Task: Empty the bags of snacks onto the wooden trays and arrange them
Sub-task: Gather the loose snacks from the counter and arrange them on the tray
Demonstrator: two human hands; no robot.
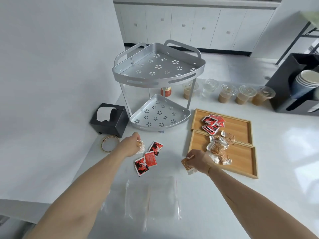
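Gathering strays, the left hand [133, 144] and right hand [198, 160] each pinch a brown snack while three red packets [148, 156] lie off the part-filled trays [241, 128], beyond the emptied bags [155, 200].

The white bench [284, 161] carries everything. Between my two grips three red snack packets [148, 156] lie loose on it. Nearer me than both grips lie two flat clear bags [155, 200]. Just beyond my right grip [198, 161] sit two wooden trays [241, 163], touching along one edge. Beyond my left grip [133, 144] stand a silver corner rack [155, 116], a black tissue box [110, 120] and a tape roll [110, 143]. Farther off, well past my right grip, a row of lidded cups [227, 94] stands beside a black cup holder [293, 87].
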